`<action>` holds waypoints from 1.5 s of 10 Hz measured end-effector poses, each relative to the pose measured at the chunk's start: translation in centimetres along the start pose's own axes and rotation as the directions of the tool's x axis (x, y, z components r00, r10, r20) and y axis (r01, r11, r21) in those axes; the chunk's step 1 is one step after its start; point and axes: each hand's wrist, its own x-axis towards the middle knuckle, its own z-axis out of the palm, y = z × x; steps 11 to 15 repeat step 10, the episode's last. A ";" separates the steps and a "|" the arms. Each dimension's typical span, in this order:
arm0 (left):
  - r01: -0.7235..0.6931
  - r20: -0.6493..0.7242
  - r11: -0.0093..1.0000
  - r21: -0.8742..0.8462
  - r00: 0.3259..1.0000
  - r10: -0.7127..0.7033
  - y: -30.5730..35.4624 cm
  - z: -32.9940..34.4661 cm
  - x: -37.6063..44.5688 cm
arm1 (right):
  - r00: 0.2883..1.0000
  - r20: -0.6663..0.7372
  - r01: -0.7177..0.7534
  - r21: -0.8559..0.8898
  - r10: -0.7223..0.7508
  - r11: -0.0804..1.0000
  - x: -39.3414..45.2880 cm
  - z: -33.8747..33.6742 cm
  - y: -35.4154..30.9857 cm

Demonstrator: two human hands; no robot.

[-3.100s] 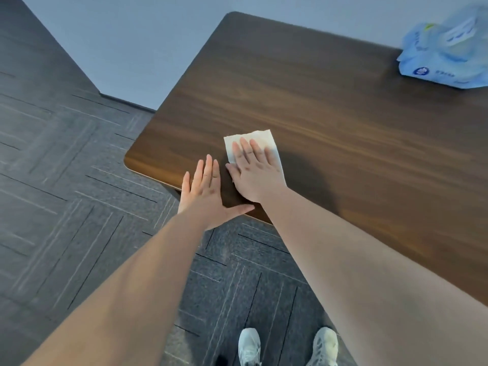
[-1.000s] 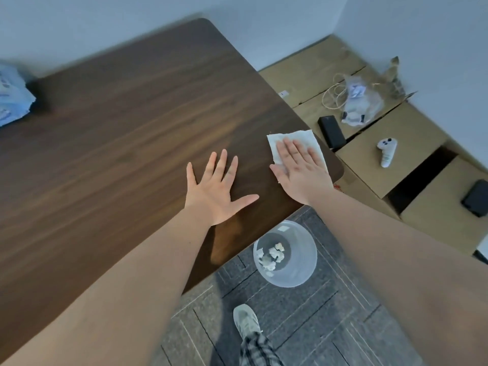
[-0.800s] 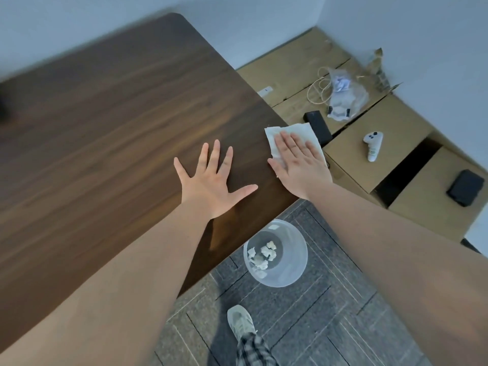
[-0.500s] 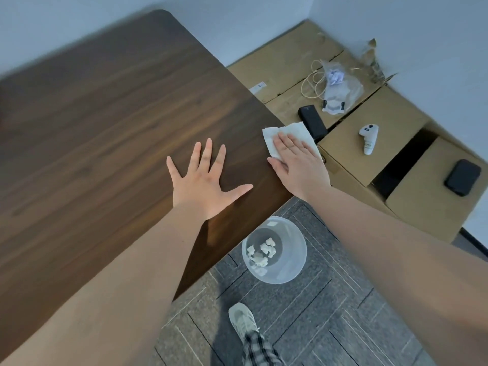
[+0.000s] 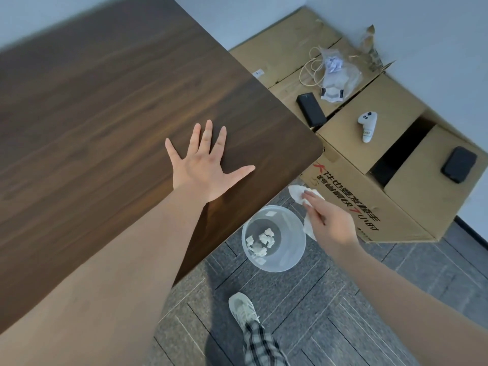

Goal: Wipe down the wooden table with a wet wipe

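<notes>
The dark wooden table (image 5: 111, 96) fills the left of the head view, its rounded corner at the right. My left hand (image 5: 208, 165) lies flat on it near that corner, fingers spread, holding nothing. My right hand (image 5: 327, 223) is off the table, out over the floor just right of a clear bin (image 5: 295, 249). It pinches the white wet wipe (image 5: 297, 194), which sticks out crumpled past the fingers and hangs below the palm.
The clear bin on the grey carpet holds several crumpled white wipes (image 5: 260, 241). Cardboard boxes (image 5: 390, 196) stand right of the table with a white controller (image 5: 367, 126), black devices (image 5: 311, 109) and a cable on top. My shoe (image 5: 243, 310) is below the bin.
My right hand has slid the wipe off the table's right corner and now holds it in the air beside the bin. My left hand stays flat on the table.
</notes>
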 end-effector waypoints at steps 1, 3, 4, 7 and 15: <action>0.004 -0.013 1.000 0.004 1.000 -0.004 0.1 0.2 0.0 | 0.985 0.033 -0.168 -0.023 0.169 0.985 -0.9 1.4 2.8; 0.004 -0.025 1.000 -0.005 1.000 -0.005 0.1 0.4 0.1 | 0.914 0.215 -0.285 -0.267 0.345 0.921 -1.0 5.5 7.8; 0.007 -0.028 1.000 -0.001 1.000 -0.007 0.0 0.6 0.3 | 0.895 0.267 -0.261 -0.338 0.358 0.904 -0.7 7.7 9.1; 0.010 -0.023 1.000 0.003 1.000 -0.010 0.1 0.6 0.4 | 0.838 0.367 -0.219 -0.452 0.404 0.865 0.0 14.2 12.4; 0.003 0.006 1.000 -0.008 1.000 -0.002 0.4 0.2 0.2 | 0.821 0.447 -0.063 -0.545 0.354 0.836 1.0 16.5 13.5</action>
